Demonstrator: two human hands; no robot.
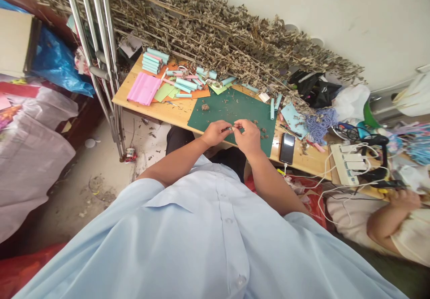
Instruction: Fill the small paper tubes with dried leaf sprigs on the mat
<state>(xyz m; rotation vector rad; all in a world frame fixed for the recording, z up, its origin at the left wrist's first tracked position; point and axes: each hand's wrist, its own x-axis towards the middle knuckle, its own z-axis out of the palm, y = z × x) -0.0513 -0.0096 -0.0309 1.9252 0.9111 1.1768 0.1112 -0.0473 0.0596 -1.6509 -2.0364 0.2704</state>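
My left hand (pixel 217 132) and my right hand (pixel 247 136) meet over the near edge of a dark green mat (pixel 231 106). Both are closed in a pinch, fingertips almost touching, around something small and pale that is too tiny to name. Crumbs of dried plant lie scattered on the mat, with a brown clump (pixel 205 107) at its left. Light blue paper rolls (pixel 186 84) are heaped beyond the mat to the left, and two more rolls (pixel 272 109) stand out at its right edge. A phone (pixel 287 148) lies to the right of my right hand.
Dried leafy stalks (pixel 208 30) are piled along the wall behind the table. Metal crutches (pixel 97 57) lean at the left. Pink paper (pixel 144 87) lies on the table's left end. A white power strip (pixel 346 164) with cables sits right, near another person's arm (pixel 386 220).
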